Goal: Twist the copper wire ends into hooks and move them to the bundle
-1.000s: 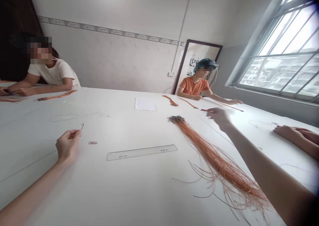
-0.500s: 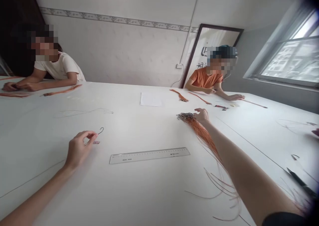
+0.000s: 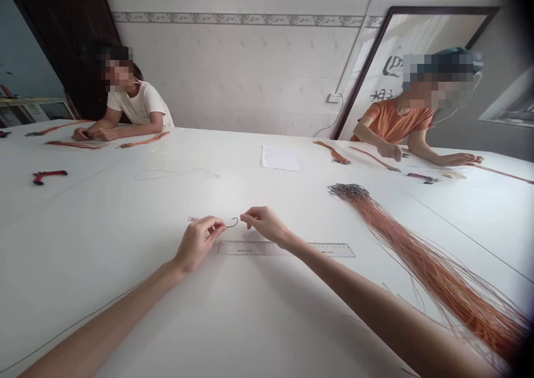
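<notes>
In the middle of the head view, my left hand pinches the shank end of a dark curved hook, whose bend points right. My right hand is just right of the hook, thumb and fingertips pressed together; anything between them is too small to make out. A clear ruler lies on the white table below both hands, partly behind my right wrist. To the right lies a large bundle of orange lines, with a cluster of dark hooks at its far end.
A small printed label lies beside my left hand. White paper is on the white table. Red-handled pliers lie far left, another tool far right. Two people sit across the table, with smaller orange bundles near them.
My right hand has moved left, away from the bundle's hook end, to beside the hook in my left hand. The view has turned right to left, so more of the left side shows.
</notes>
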Tool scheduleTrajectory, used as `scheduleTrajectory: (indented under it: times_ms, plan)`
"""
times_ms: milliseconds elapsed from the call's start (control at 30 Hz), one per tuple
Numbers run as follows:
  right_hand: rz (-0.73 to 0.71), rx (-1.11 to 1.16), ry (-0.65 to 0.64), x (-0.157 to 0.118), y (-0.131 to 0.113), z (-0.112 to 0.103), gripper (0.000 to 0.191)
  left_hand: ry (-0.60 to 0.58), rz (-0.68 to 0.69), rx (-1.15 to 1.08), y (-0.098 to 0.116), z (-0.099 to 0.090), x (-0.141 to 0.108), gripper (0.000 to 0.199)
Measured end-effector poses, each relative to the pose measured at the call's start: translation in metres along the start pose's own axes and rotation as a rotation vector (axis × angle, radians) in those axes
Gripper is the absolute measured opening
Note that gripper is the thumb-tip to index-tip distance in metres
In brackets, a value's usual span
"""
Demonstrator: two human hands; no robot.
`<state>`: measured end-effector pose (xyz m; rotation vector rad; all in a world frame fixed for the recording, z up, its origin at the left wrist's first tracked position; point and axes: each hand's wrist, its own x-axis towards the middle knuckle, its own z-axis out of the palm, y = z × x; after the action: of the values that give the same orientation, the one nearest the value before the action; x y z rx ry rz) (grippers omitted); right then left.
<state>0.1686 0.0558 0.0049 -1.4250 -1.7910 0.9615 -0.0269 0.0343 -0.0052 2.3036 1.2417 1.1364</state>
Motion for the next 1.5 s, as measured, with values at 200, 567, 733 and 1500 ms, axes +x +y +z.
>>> scheduleTrajectory:
  times_ms: [200, 567, 733, 1500]
  plan:
    - [-0.029, 0.003, 0.01, -0.007, -0.004, 0.02, 0.019, -0.065, -0.026, -0.014, -0.006, -0.001, -0.001, 0.015]
    - [-0.112, -0.114, -0.001, -0.019, -0.003, 0.024, 0.018, -0.174, -0.058, 0.054, -0.012, -0.009, -0.005, 0.016]
    - [-0.119, -0.13, 0.003, -0.019, -0.003, 0.024, 0.017, -0.21, -0.045, 0.038, -0.012, -0.009, -0.006, 0.017]
    - [-0.1, -0.097, 0.025, -0.02, -0.004, 0.025, 0.024, -0.112, 0.099, 0.373, 0.003, -0.01, -0.01, 0.018]
